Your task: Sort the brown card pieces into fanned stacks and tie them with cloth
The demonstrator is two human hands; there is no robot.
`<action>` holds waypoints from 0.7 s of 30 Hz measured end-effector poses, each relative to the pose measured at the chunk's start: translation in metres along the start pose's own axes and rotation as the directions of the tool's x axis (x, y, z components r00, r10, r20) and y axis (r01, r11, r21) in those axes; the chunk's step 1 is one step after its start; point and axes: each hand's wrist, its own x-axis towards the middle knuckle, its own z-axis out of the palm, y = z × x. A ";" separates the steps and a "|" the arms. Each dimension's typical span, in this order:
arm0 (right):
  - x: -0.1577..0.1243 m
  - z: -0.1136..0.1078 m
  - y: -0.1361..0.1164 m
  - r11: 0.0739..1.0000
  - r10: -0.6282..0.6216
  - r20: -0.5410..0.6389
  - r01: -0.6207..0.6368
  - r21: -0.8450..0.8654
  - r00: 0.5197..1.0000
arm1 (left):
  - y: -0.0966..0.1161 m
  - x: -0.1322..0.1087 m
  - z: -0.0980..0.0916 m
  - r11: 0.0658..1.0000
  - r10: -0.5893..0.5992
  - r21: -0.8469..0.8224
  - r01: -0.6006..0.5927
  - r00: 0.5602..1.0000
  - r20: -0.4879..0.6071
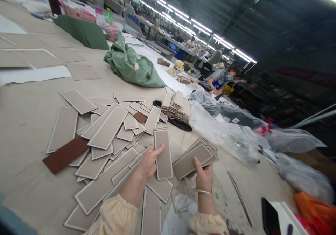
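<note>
My left hand (150,162) grips a beige rectangular panel with a pale border (163,154), thumb on its face. In my right hand (204,174) is a fanned stack of similar beige panels (193,160), pinched with the thumb on top. A bracelet circles my right wrist. Left of my hands spreads a loose heap of bordered panels (107,127), overlapping at many angles. Two pieces in it show a brown face, one a long brown panel (66,154). Beyond my hands stand neat piles of narrow beige pieces (176,107) on something black.
A crumpled green bag (133,65) and green sheets (81,32) lie farther back. Clear plastic bags (223,131) line the right side. A thin metal strip (239,196) and a phone (270,215) lie at the near right. A person (223,81) works in the background.
</note>
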 end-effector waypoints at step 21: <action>-0.015 -0.001 -0.062 1.000 -0.002 0.372 0.001 0.003 0.928 | -0.006 -0.002 0.003 0.999 -0.008 -0.035 0.008 1.000 -0.004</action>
